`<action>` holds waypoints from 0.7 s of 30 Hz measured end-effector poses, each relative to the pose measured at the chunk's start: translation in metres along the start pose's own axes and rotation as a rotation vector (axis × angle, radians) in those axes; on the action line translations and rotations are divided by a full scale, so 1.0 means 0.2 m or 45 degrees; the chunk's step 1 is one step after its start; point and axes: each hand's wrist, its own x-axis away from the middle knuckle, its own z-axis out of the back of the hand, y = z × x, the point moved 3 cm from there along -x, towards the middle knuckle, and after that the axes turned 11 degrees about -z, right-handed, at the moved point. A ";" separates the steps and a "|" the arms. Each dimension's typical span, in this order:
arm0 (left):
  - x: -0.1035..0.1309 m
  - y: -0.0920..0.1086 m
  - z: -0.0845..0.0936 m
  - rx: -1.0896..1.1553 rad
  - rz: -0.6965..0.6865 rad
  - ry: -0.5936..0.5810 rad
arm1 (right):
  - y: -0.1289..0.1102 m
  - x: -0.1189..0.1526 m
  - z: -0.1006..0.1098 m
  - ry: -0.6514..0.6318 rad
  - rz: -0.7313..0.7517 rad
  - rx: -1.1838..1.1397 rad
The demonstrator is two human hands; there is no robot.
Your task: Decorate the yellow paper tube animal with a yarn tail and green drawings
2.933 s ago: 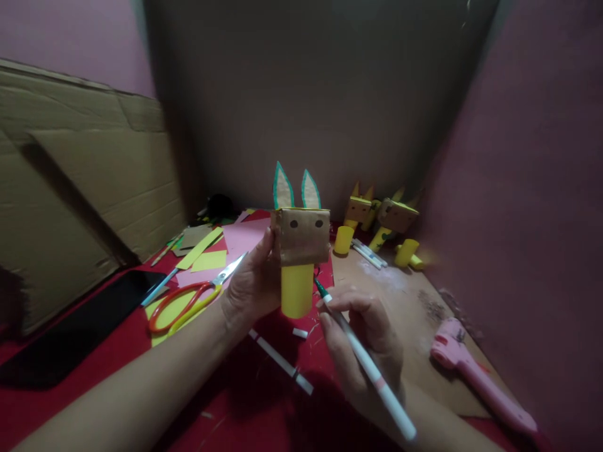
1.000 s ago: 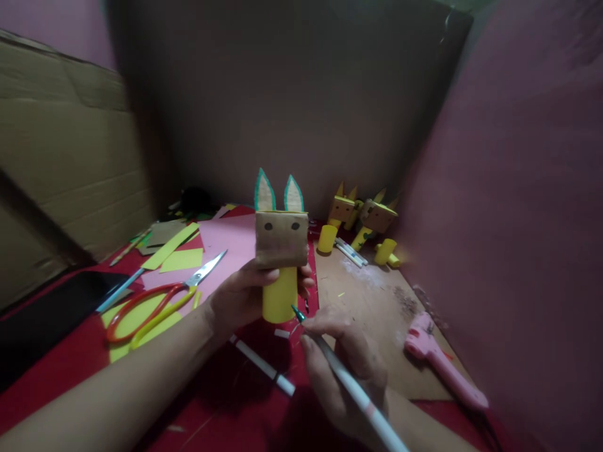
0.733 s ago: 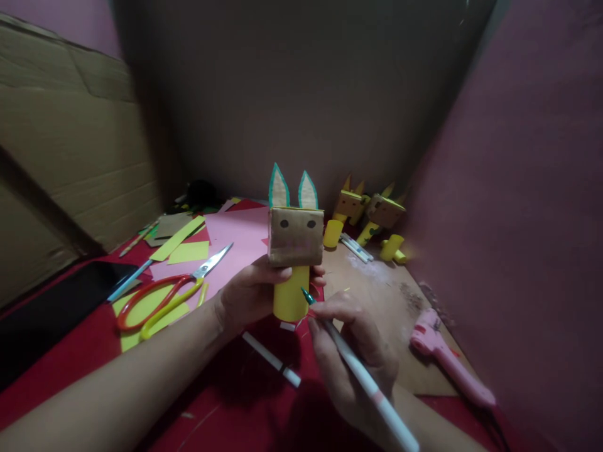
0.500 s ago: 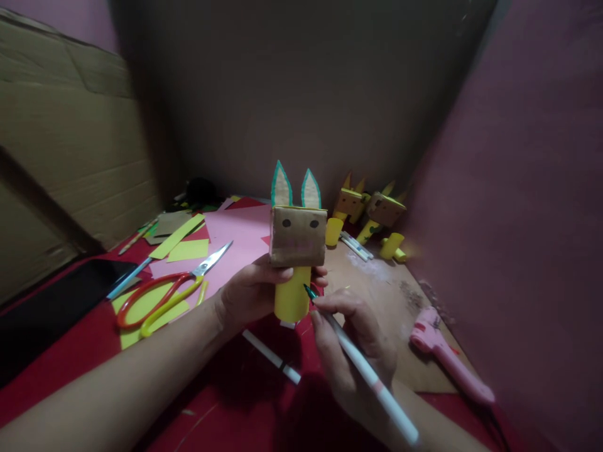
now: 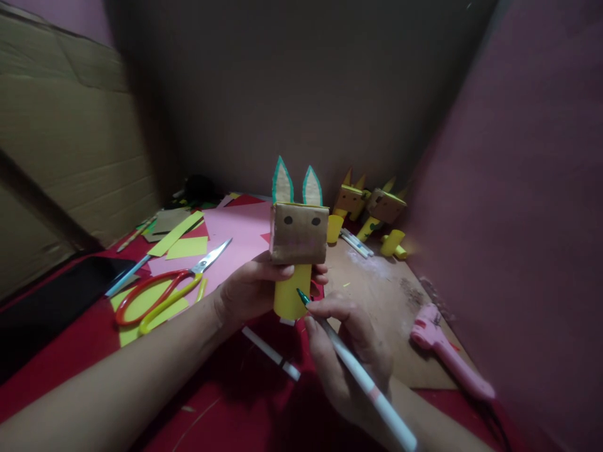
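Observation:
My left hand is wrapped round a paper figure, gripping it just under the head. The figure has a brown cardboard head with two dark eye dots, two pointed ears edged in teal, and a yellow paper tube body. It stands upright, its face toward me. In my right hand is a white felt-tip marker with a green tip, held like a pen. The tip is at the front of the yellow tube; whether it touches the paper I cannot tell. Below the figure lies another white marker on the red cloth.
Scissors with red and yellow handles lie left on paper pieces. Behind are pink paper and yellow strips. At right, a pink glue gun rests partly on a cardboard sheet. Two similar figures, markers and a phone-like black slab lie around.
My right hand has moved the marker tip slightly left and down across the yellow tube. The figure stays in my left hand, nearly still.

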 end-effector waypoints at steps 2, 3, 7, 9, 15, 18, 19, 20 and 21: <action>0.00 0.00 0.00 -0.012 0.004 -0.005 | 0.00 0.00 0.00 0.002 -0.008 0.002; 0.00 0.00 -0.01 -0.016 0.003 -0.005 | 0.00 0.00 0.00 0.005 -0.009 0.009; 0.00 0.01 -0.01 -0.034 0.000 0.008 | 0.00 0.00 0.01 0.004 0.004 0.048; 0.00 0.01 -0.01 -0.043 -0.002 0.013 | 0.01 0.01 0.00 0.007 -0.006 0.058; -0.01 0.00 -0.03 -0.034 0.011 0.023 | 0.07 0.02 -0.02 0.054 0.017 0.016; -0.01 0.00 -0.04 -0.028 0.008 0.022 | 0.09 0.02 -0.03 0.066 0.023 0.006; -0.01 0.00 -0.04 -0.035 0.008 0.030 | 0.09 0.02 -0.03 0.066 0.024 0.001; -0.01 0.00 -0.04 -0.045 0.011 0.039 | 0.08 0.01 -0.03 0.070 0.024 -0.002; -0.01 0.00 -0.04 -0.057 0.014 0.044 | 0.08 0.01 -0.03 0.072 0.023 0.001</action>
